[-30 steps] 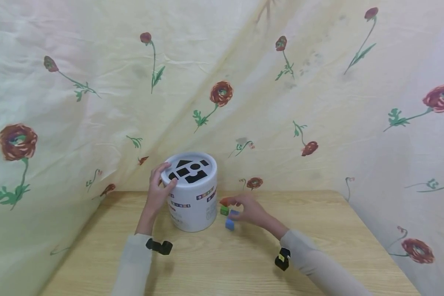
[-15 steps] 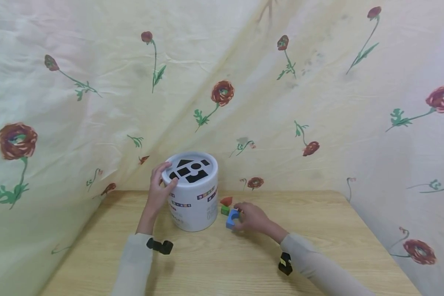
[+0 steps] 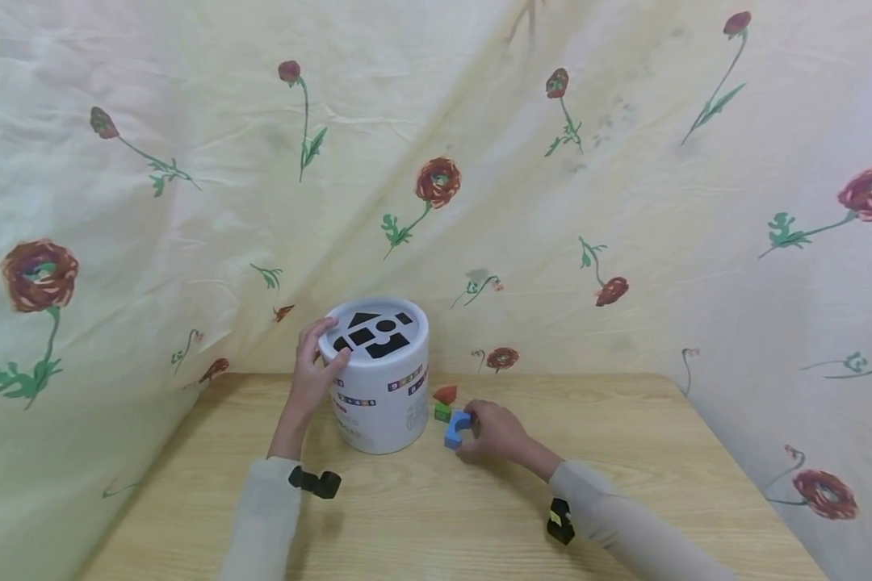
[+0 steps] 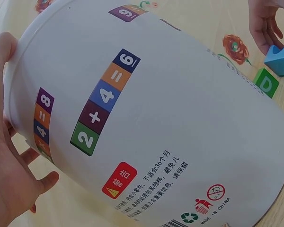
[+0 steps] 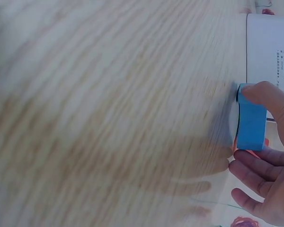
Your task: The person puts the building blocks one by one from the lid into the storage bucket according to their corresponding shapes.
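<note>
On my head feed, the left hand [image 3: 311,375] grips the shape-sorter bucket [image 3: 378,395] and the right hand [image 3: 500,434] pinches a blue arch block [image 3: 452,431] beside it. My left wrist feed shows a green block [image 4: 266,83] near the bucket, which dragging the arch could knock. On my right wrist feed, that ends-only pinch might slip.
</note>
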